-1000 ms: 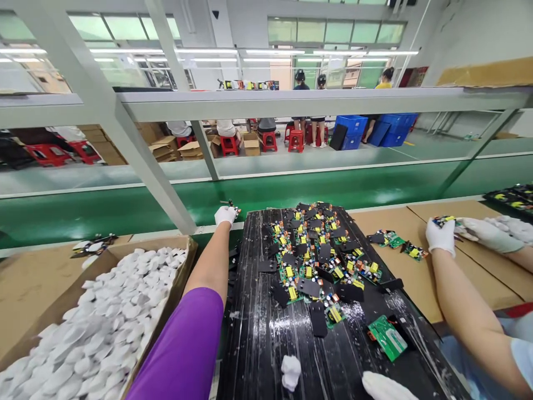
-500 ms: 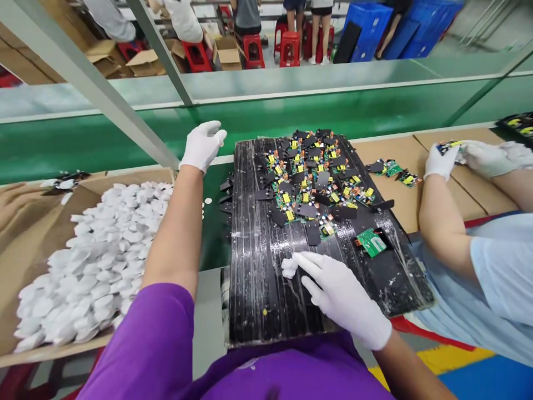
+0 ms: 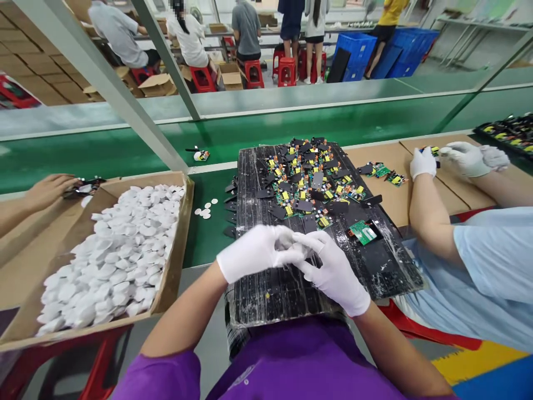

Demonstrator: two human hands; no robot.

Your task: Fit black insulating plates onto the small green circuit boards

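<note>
Head view: gloved left hand [image 3: 255, 251] and right hand [image 3: 336, 273] curl together around what seems a pale lump [image 3: 286, 239], probably steadying it between them, above a black board [image 3: 287, 307].

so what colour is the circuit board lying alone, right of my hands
Green; the circuit board shows best in the head view.

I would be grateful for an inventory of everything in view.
Circuit boards: many, green and yellow, mostly on slab
Slab: one, black, centre
Box: one, brown, left
Pads: many, white, in box
Discs: several, white, right of box
Long strip: one, green, beyond slab
Crates: several, blue, background
Stools: several, red, background
People: several, varied clothing, background
Neighbour's hands: two, white gloves, right
Second neighbour's hand: one, bare, left
Left hand: one, white glove, over slab
Right hand: one, white glove, meeting left
Shirt: one, purple, bottom
</note>
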